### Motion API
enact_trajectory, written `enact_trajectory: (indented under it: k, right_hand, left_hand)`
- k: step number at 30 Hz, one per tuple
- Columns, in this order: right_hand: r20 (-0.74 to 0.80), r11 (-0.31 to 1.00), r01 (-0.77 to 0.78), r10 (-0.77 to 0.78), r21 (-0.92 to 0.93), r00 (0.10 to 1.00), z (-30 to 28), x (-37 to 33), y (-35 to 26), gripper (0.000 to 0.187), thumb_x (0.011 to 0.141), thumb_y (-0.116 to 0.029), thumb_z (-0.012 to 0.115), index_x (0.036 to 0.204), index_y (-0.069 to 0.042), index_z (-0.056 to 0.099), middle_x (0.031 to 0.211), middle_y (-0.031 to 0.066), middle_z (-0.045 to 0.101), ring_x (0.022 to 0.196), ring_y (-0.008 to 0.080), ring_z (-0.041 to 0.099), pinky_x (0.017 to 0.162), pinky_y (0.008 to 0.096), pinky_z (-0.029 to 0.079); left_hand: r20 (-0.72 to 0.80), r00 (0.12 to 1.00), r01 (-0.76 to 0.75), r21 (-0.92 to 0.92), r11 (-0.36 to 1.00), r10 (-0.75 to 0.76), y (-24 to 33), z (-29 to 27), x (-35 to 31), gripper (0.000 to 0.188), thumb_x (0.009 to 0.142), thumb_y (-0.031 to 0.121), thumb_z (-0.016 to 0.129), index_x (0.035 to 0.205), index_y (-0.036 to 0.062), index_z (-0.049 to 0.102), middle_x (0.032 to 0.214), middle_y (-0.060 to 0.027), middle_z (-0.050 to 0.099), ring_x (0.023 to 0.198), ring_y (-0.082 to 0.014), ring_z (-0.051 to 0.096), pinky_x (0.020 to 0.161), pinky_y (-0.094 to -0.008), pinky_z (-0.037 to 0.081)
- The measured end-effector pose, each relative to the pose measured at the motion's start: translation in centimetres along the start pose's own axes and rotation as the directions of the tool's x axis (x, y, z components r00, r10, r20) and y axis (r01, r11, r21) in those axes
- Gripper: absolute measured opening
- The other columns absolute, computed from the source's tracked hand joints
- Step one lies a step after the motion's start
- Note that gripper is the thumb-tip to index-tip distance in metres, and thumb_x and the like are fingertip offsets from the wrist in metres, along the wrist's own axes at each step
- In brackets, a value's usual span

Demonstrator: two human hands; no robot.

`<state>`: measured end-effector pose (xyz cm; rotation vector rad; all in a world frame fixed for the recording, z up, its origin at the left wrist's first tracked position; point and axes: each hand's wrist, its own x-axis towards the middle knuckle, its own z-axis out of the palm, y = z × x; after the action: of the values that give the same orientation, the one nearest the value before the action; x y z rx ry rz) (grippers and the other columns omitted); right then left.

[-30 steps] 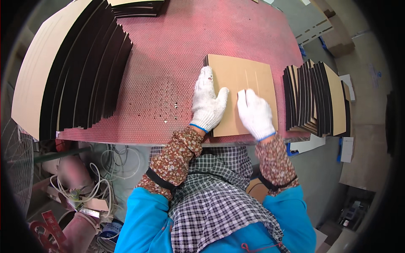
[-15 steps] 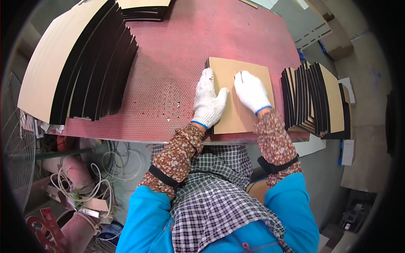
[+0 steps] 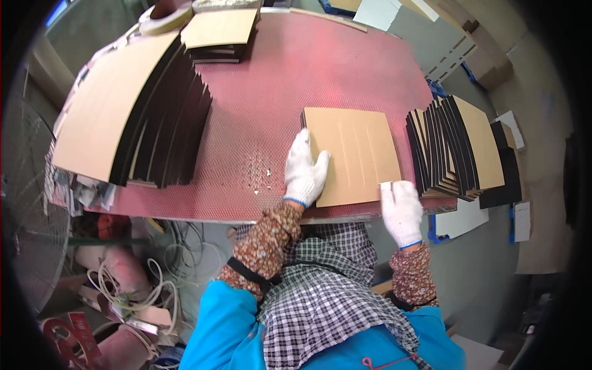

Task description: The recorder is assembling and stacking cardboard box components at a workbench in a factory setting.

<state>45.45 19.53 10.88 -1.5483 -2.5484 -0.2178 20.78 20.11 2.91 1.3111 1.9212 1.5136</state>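
A tan board with dark edges lies flat near the table's front edge; several pale straight lines run along its top face. My left hand, in a white knit glove, rests on the board's left edge, fingers stretched out and thumb spread over the top. Also gloved in white, my right hand is at the near right corner of the board. Its fingers are bent and pressed together; whatever they may hold is hidden.
On the red mesh-textured table, a tall stack of black-edged boards leans at left. A smaller stack lies behind it, and a row of boards stands at right. Small scraps litter the surface beside my left hand.
My right hand has moved from the middle of the board toward me and right, to its near right corner. More pale lines show on the board. My left hand stays at the left edge.
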Motion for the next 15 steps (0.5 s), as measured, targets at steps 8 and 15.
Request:
enact_trajectory:
  k: [8,15]
  right_hand:
    - [-0.017,0.868,-0.336,0.367,0.366,0.930,1.7,0.2,3.3,0.033,0.102,-0.029,0.055,0.093,0.001,0.064,0.094,0.0247,0.065,0.094,0.0430,0.064,0.083,0.0518,0.050]
    - [0.260,0.513,-0.415,0.349,0.752,0.901,0.4,-2.0,0.2,0.036,0.106,-0.029,0.051,0.100,0.003,0.066,0.087,0.0195,0.068,0.077,0.0287,0.066,0.073,0.0415,0.052]
  left_hand:
    - [0.221,0.953,0.200,0.058,0.978,-0.208,3.9,-3.3,-5.3,0.051,0.097,0.020,0.063,0.140,-0.0052,0.054,0.123,-0.0277,0.068,0.111,-0.0354,0.068,0.098,-0.0407,0.052]
    - [0.098,0.960,0.280,-0.268,0.922,-0.263,2.7,-6.4,-6.5,0.047,0.105,0.017,0.055,0.144,-0.0090,0.053,0.137,-0.0222,0.066,0.130,-0.0296,0.062,0.112,-0.0343,0.044]
